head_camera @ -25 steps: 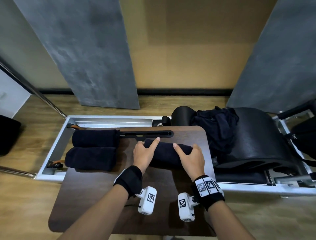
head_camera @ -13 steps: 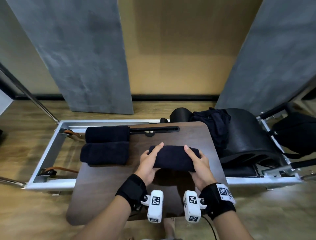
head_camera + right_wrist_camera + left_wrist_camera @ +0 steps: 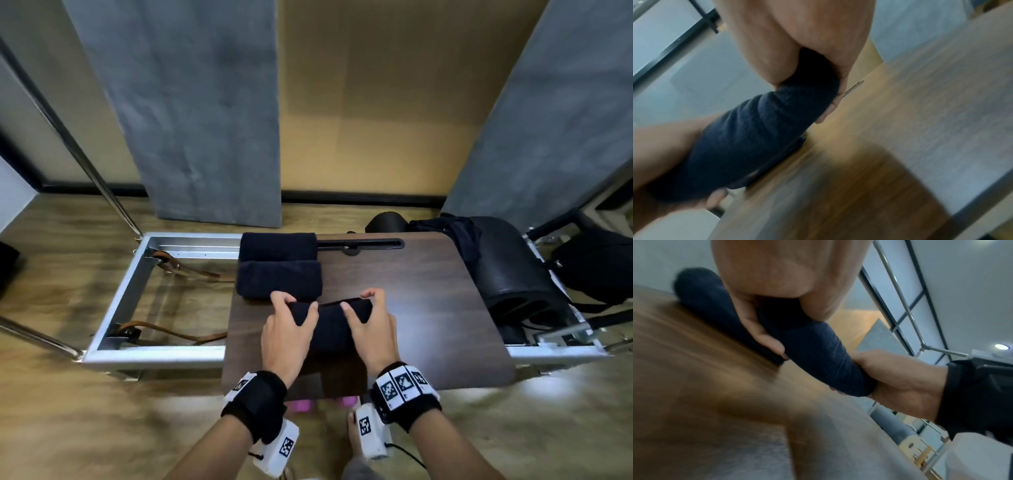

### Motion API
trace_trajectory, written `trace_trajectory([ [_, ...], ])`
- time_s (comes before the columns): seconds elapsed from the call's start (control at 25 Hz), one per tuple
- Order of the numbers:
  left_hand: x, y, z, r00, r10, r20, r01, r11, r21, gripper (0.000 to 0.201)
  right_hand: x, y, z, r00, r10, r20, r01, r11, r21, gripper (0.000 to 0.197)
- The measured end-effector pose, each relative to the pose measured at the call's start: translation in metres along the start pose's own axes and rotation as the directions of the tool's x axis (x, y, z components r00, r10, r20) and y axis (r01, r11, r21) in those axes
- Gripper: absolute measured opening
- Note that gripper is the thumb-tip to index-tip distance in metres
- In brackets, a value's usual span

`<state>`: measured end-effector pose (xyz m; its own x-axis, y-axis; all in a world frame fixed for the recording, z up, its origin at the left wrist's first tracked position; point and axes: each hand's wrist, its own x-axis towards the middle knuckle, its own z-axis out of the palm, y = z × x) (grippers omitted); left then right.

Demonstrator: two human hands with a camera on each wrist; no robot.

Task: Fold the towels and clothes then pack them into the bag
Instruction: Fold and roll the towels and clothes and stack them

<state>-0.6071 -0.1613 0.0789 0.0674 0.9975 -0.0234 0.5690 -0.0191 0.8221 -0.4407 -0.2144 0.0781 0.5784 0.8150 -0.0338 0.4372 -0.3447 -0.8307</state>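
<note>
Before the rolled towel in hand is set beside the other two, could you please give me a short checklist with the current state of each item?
1. Left hand grips the dark navy rolled towel: ok.
2. Right hand grips its other end: ok.
3. Roll holds tight, no loose tail: ok.
4. Bare spot on the dark wooden table beside the two rolled navy towels: ok.
5. Black bag open to receive: cannot tell.

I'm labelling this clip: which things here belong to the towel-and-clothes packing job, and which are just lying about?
Job:
dark rolled towel gripped by left hand and right hand
two rolled towels
dark clothes heap
black bag

Lying about:
brown straps
black padded barrel
</note>
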Motion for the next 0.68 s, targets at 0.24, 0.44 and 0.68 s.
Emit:
trace_trajectory([
  [0.24,0.034,-0.052,-0.045,0.957,-0.285,-0.045,0.278,0.953,-0.119,0.059,-0.003,-0.011,0.05,0.967,0.207,0.151,-0.249,0.898,0.362,0.041],
  [0.44,0.052,-0.077,-0.051,0.95,-0.312,-0.007,0.294,0.9,-0.321,0.041,-0.004,-0.007,0.07,0.934,0.357,0.024,-0.308,0.766,0.564,0.031],
  [0.68,0.056,-0.086,-0.053,0.935,-0.342,-0.096,0.271,0.862,-0.427,0.035,0.0,-0.009,0.083,0.941,0.336,-0.035,-0.31,0.901,0.303,0.033],
])
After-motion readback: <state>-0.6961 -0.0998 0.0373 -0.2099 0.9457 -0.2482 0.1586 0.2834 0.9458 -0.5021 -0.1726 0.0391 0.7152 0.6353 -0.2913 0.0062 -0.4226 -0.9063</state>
